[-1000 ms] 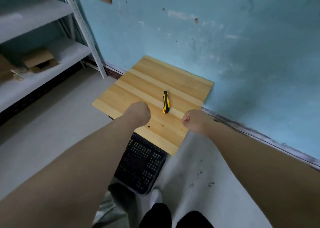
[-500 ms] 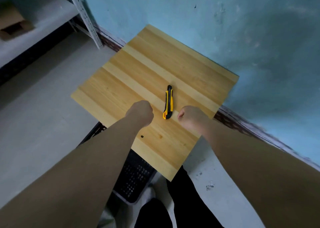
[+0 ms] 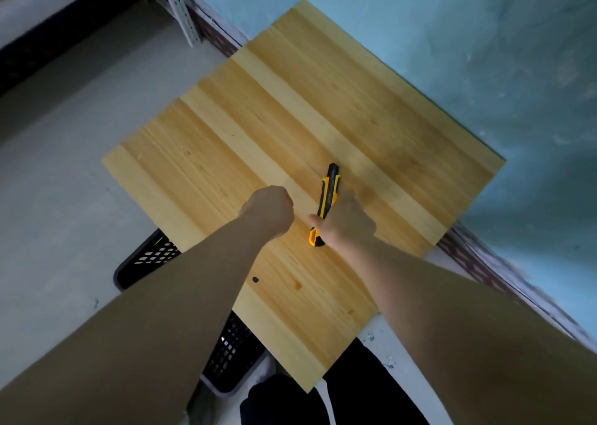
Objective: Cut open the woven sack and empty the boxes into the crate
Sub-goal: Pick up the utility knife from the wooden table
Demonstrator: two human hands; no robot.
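A: Right hand [image 3: 347,221] first. State?

B: Palm down on the yellow-and-black utility knife [image 3: 330,188]. Thumb [image 3: 312,220] sits on the knife's left side and the fingers curl over the right side, so it grips the handle around the middle. The black tip pokes out past the fingers and the yellow butt end shows below the thumb.

A: Knife lifted?

B: Can't tell. It looks flat on the pale wooden plank table [image 3: 290,117], pointing away from the person, roughly mid-table.

A: Blade out?

B: Too small to tell.

A: Left hand [image 3: 268,211]?

B: Closed fist, nothing in it, just beside the right hand on its left and apart from the knife. Whether it touches the tabletop or hovers I can't say.

A: Crate?

B: Black perforated plastic crate [image 3: 148,256] is on the grey floor [image 3: 64,166], mostly tucked under the near-left edge of the table. One corner shows left of the left forearm and another part shows below the arm, near the person's dark trousers [image 3: 355,398].

A: Surroundings?

B: The table's far corner is against a light-blue painted wall [image 3: 452,37]. A white perforated metal shelf upright [image 3: 181,8] stands at top left, near the wall. There's a small dark hole [image 3: 255,279] in the tabletop near the left forearm.
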